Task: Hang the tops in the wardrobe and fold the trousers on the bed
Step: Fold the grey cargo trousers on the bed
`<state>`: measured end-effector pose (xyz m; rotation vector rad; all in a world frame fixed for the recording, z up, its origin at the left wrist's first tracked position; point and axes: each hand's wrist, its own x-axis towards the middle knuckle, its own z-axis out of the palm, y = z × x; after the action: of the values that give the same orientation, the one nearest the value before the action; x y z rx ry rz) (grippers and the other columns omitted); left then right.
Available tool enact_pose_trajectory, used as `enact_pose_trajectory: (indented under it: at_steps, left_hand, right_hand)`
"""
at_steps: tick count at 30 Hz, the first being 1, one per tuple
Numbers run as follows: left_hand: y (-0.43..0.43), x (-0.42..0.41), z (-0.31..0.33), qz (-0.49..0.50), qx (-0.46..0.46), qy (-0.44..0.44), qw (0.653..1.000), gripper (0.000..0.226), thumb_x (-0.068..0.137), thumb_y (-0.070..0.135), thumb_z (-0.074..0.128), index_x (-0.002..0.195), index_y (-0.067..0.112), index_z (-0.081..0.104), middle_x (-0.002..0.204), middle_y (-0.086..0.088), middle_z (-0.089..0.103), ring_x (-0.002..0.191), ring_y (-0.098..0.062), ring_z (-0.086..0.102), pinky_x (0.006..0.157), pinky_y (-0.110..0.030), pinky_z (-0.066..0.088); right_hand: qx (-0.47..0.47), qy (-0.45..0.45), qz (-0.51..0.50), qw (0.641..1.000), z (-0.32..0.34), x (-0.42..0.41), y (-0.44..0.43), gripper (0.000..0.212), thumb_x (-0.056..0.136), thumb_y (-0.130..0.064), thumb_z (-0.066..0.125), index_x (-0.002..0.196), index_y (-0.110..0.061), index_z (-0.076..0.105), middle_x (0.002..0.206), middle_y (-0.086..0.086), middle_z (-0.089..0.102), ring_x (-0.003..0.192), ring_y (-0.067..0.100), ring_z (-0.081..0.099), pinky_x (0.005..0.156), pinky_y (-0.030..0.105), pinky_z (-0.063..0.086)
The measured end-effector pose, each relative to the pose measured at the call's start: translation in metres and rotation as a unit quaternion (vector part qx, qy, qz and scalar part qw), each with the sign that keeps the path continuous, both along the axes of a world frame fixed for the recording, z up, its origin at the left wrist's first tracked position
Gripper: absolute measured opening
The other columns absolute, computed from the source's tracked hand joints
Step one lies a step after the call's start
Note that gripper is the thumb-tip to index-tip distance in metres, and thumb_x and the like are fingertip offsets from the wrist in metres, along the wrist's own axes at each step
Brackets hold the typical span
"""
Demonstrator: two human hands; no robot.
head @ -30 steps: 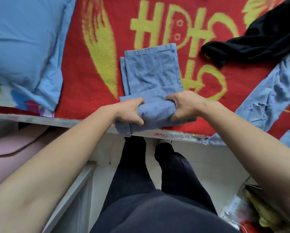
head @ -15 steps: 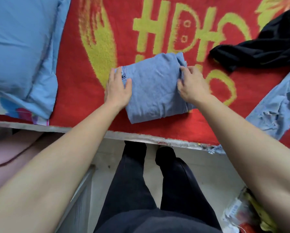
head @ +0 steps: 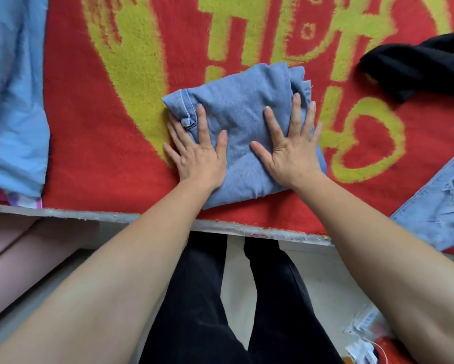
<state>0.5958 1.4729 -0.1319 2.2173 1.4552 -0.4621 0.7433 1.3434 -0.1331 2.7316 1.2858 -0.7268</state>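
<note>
A person presses both palms flat on a folded pair of blue denim trousers, which lies as a thick bundle on a red blanket with large yellow lettering, near the front edge of the bed. The left hand is spread over the bundle's near left corner, forefinger and thumb on the denim and the outer fingers on the blanket just beside a stitched hem. The right hand is spread over the bundle's right side, its fingers straight and pointing away from the body toward the stacked layers at the far right edge. Neither hand grasps the cloth: every finger is extended, and nothing is pinched or curled round. A crumpled black garment lies on the blanket at upper right, well apart from the bundle. A second pair of pale ripped jeans lies unfolded at the right, hanging over the bed's edge. A light blue pillow lies along the left side, touching the blanket. Below the edge, the person's legs in black trousers stand close to the bed; a pink surface shows at lower left, and plastic packaging, too blurred to identify, lies on the floor at lower right
</note>
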Motion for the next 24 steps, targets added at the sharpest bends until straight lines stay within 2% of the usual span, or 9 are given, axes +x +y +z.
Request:
enact_pose_trajectory:
  at_steps: [4, 7, 12, 14, 17, 19, 20, 22, 24]
  left_hand:
    - [0.004, 0.000, 0.011, -0.007, -0.029, -0.001, 1.000, 0.073, 0.097, 0.065, 0.021, 0.154, 0.034, -0.011, 0.159, -0.026, -0.013, 0.149, -0.036, -0.008, 0.116, -0.062, 0.003]
    - [0.009, -0.002, 0.025, -0.001, -0.046, -0.027, 0.999, 0.075, 0.096, 0.066, 0.028, 0.155, 0.037, -0.007, 0.160, -0.024, -0.013, 0.150, -0.036, -0.007, 0.117, -0.060, 0.005]
    - [0.012, -0.007, 0.055, -0.024, 0.040, -0.073, 0.996, 0.082, 0.092, 0.062, 0.047, 0.157, 0.032, 0.007, 0.161, -0.022, -0.010, 0.150, -0.037, -0.005, 0.118, -0.056, 0.008]
    - [0.027, -0.006, 0.062, -0.077, 0.036, -0.085, 0.993, 0.085, 0.089, 0.057, 0.055, 0.156, 0.029, 0.012, 0.163, -0.016, -0.004, 0.151, -0.032, -0.006, 0.118, -0.058, 0.003]
    - [0.072, 0.016, 0.064, -0.160, -0.049, -0.039, 0.985, 0.105, 0.076, 0.058, 0.071, 0.156, 0.022, 0.014, 0.164, -0.008, 0.010, 0.151, -0.024, 0.000, 0.117, -0.057, -0.004]
    - [0.103, 0.043, 0.066, -0.196, -0.141, 0.015, 0.970, 0.113, 0.067, 0.060, 0.079, 0.154, 0.018, 0.022, 0.159, -0.007, 0.027, 0.148, -0.024, 0.021, 0.119, -0.053, 0.011]
    - [0.116, 0.056, 0.068, -0.206, -0.187, 0.032, 0.960, 0.106, 0.063, 0.059, 0.082, 0.148, 0.016, 0.034, 0.151, -0.008, 0.041, 0.139, -0.026, 0.037, 0.115, -0.048, 0.026]
    - [0.133, 0.072, 0.068, -0.209, -0.247, 0.046, 0.945, 0.078, 0.061, 0.055, 0.086, 0.123, 0.018, 0.059, 0.124, -0.003, 0.062, 0.110, -0.024, 0.058, 0.090, -0.037, 0.048]
    - [0.137, 0.078, 0.069, -0.208, -0.259, 0.061, 0.941, 0.060, 0.057, 0.053, 0.088, 0.102, 0.020, 0.067, 0.103, 0.000, 0.069, 0.089, -0.019, 0.063, 0.070, -0.030, 0.049]
  right_hand:
    - [-0.005, 0.021, -0.001, 1.000, 0.009, 0.002, 0.001, 0.078, 0.091, -0.079, 0.026, 0.156, -0.046, -0.001, 0.166, 0.014, -0.010, 0.149, 0.048, -0.010, 0.113, 0.073, 0.009]
    - [0.013, 0.037, -0.015, 0.999, 0.025, 0.002, 0.003, 0.077, 0.091, -0.077, 0.031, 0.157, -0.044, 0.007, 0.167, 0.014, -0.007, 0.150, 0.048, -0.008, 0.115, 0.070, 0.011]
    - [0.078, 0.049, -0.073, 0.993, 0.058, -0.013, -0.005, 0.082, 0.092, -0.060, 0.050, 0.160, -0.029, 0.014, 0.165, 0.020, -0.004, 0.151, 0.045, -0.005, 0.120, 0.062, 0.006]
    - [0.075, 0.057, -0.074, 0.993, 0.068, -0.007, -0.005, 0.090, 0.089, -0.055, 0.057, 0.160, -0.024, 0.012, 0.165, 0.020, -0.005, 0.152, 0.042, -0.006, 0.120, 0.060, 0.005]
    - [0.071, 0.073, -0.035, 0.994, 0.080, 0.026, 0.018, 0.106, 0.078, -0.062, 0.059, 0.160, -0.017, 0.009, 0.166, 0.016, 0.001, 0.153, 0.038, -0.004, 0.121, 0.057, 0.006]
    - [0.052, 0.105, 0.016, 0.993, 0.082, 0.055, 0.052, 0.118, 0.068, -0.070, 0.057, 0.160, -0.016, 0.008, 0.165, 0.013, 0.012, 0.153, 0.035, 0.000, 0.121, 0.056, 0.009]
    - [0.025, 0.126, 0.045, 0.991, 0.081, 0.068, 0.073, 0.124, 0.064, -0.073, 0.061, 0.160, -0.015, 0.007, 0.164, 0.013, 0.017, 0.153, 0.035, 0.003, 0.122, 0.055, 0.011]
    - [-0.057, 0.163, 0.102, 0.980, 0.076, 0.086, 0.110, 0.132, 0.060, -0.071, 0.076, 0.159, -0.014, 0.011, 0.160, 0.016, 0.027, 0.151, 0.034, 0.016, 0.121, 0.050, 0.021]
    - [-0.151, 0.176, 0.140, 0.963, 0.075, 0.089, 0.136, 0.126, 0.050, -0.071, 0.081, 0.152, -0.017, 0.031, 0.151, 0.014, 0.043, 0.139, 0.032, 0.040, 0.113, 0.044, 0.037]
